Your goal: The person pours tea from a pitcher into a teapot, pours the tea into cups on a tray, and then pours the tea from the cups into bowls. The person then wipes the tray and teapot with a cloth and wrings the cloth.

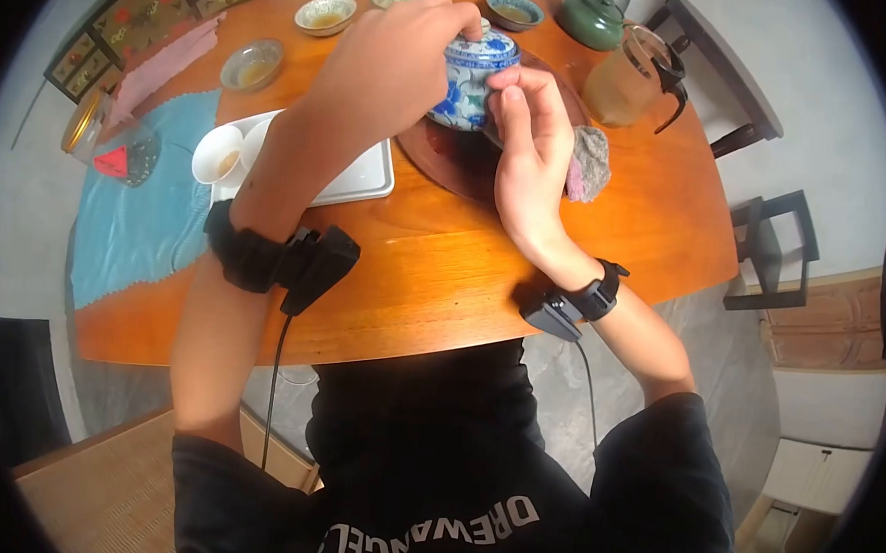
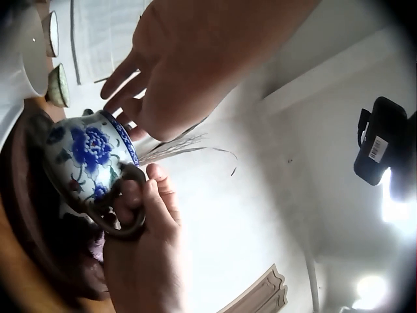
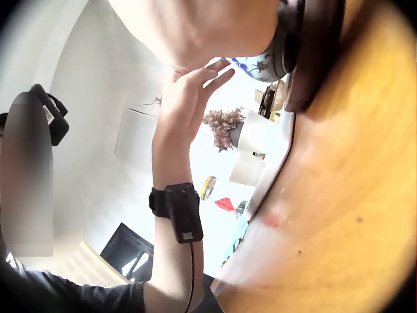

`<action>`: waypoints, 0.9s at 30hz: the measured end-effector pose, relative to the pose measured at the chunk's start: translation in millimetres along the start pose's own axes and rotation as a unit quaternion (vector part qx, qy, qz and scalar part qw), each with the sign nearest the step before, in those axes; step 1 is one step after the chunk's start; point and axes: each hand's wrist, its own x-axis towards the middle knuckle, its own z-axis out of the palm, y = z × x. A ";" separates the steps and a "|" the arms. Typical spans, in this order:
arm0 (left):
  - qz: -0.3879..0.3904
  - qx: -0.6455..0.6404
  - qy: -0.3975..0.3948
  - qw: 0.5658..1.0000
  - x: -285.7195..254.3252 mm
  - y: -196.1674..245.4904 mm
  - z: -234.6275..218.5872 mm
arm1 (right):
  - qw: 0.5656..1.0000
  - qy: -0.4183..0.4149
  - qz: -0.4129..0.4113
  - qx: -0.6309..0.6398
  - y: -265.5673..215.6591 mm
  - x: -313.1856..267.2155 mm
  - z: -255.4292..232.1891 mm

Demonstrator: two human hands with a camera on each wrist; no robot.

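A blue-and-white porcelain teapot (image 1: 465, 92) with painted flowers sits over the round dark tray (image 1: 434, 161). My right hand (image 1: 531, 166) grips its brown loop handle (image 2: 133, 225), fingers curled through the loop in the left wrist view. From above, my left hand (image 1: 394, 59) reaches over the pot and pinches the knob of the lid (image 1: 487, 47), its other fingers stretched out loosely. The lid sits at the pot's mouth in the head view; in the left wrist view the left hand (image 2: 186, 72) hides most of it.
Left of the pot, a white tray (image 1: 373, 178) holds white cups (image 1: 217, 155). Several small bowls (image 1: 324, 15) line the far side. A green teapot (image 1: 592, 19) and glass pitcher (image 1: 624, 81) stand at right, near a crumpled cloth (image 1: 590, 166). A blue cloth (image 1: 145, 221) covers the left edge.
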 end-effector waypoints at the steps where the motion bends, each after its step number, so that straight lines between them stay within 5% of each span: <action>1: 0.008 -0.014 0.014 1.000 -2.7 -0.2 -1.4 | 1.000 -0.015 0.016 0.010 0.6 -4.9 -3.0; 8: -0.008 -0.066 -0.086 0.994 -35.7 -4.3 -58.9 | 0.998 -0.044 0.039 -0.028 -2.6 -15.7 -17.2; 10: -0.127 -0.086 -0.083 0.985 -54.5 -8.3 -87.8 | 0.993 -0.063 0.057 -0.083 -3.8 -16.6 -24.0; 16: -0.211 -0.069 -0.024 0.975 -122.2 -40.3 -126.1 | 0.981 -0.099 0.100 -0.132 -33.8 -20.8 -26.0; 17: -0.232 -0.065 -0.038 0.970 -133.7 -46.0 -127.3 | 0.929 -0.126 -0.017 -0.347 -46.4 -16.6 -29.4; 18: -0.236 -0.062 -0.035 0.969 -143.7 -50.9 -126.0 | 0.818 -0.144 -0.134 -0.540 -56.5 -11.5 -30.9; 22: -0.320 -0.181 -0.048 0.929 -168.5 -60.9 -119.6 | 0.839 -0.119 -0.158 -0.507 -77.4 -0.1 -17.5; 24: -0.337 -0.228 -0.041 0.912 -176.2 -75.2 -112.9 | 0.901 -0.251 -0.064 -0.348 -74.7 -3.5 6.2; 27: -0.332 -0.226 -0.044 0.915 -172.9 -77.5 -114.4 | 0.868 -0.338 -0.102 -0.349 -48.4 -7.5 34.2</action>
